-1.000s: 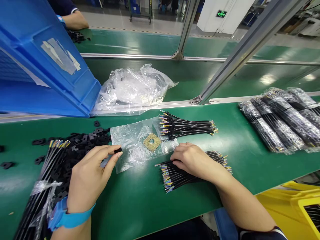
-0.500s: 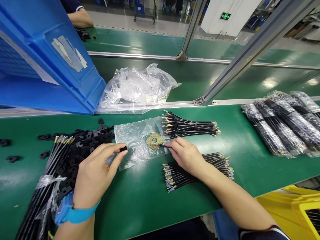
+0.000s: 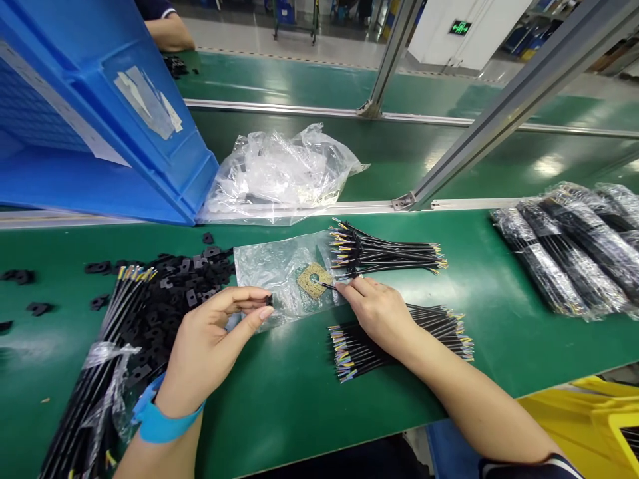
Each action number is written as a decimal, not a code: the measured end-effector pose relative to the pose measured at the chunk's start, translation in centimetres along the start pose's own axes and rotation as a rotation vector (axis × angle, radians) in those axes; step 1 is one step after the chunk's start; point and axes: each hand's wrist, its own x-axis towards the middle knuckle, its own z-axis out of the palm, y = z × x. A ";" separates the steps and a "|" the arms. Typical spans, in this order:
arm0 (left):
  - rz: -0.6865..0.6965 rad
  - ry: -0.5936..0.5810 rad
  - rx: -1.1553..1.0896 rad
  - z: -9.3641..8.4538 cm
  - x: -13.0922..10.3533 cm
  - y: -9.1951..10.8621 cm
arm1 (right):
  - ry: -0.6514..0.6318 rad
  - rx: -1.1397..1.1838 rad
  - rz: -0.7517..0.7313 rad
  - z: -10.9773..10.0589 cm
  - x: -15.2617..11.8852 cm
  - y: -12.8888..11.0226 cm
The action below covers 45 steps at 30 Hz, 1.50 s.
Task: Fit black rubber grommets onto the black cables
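Note:
Between thumb and fingers, my left hand (image 3: 219,339) pinches a small black rubber part (image 3: 269,300). My right hand (image 3: 377,309) grips a short black cable (image 3: 328,286), whose stripped end points left over a yellowish sponge with a hole (image 3: 314,280). The sponge lies on a clear plastic bag (image 3: 259,273). Beyond my right hand is a bundle of cut black cables (image 3: 389,256) with black parts near their left ends. A second row of cables (image 3: 369,346) lies partly under my right forearm. Loose black rubber parts (image 3: 164,293) are heaped left of the bag.
A tied cable bundle (image 3: 90,379) lies at the left. A blue crate (image 3: 164,133) and a crumpled plastic bag (image 3: 284,176) stand at the back. Wrapped cable bundles (image 3: 564,253) lie right; a yellow bin (image 3: 574,426) is below. Another person's arm (image 3: 172,33) shows beyond.
My left hand has moved right with the black rubber part, nearer the sponge. The cable tip in my right hand has shifted slightly on the sponge. The view has turned slightly.

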 end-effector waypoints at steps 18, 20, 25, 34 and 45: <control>-0.323 -0.132 -0.731 3.1 -0.2 1.4 | 0.317 0.661 -0.141 -3.2 -0.6 -1.6; -0.336 -0.145 -0.748 3.1 -0.3 1.5 | 0.313 0.632 -0.144 -3.0 -0.6 -1.6; -0.317 -0.136 -0.705 3.0 -0.3 1.2 | 0.365 0.423 -0.185 -3.4 -0.9 -1.7; -0.197 -0.081 -0.479 2.9 -0.3 0.8 | 0.344 0.272 -0.298 -4.8 -1.3 -1.4; -0.038 -0.214 -0.287 3.7 -0.8 0.8 | 0.382 0.478 -0.217 -4.0 -1.0 -2.0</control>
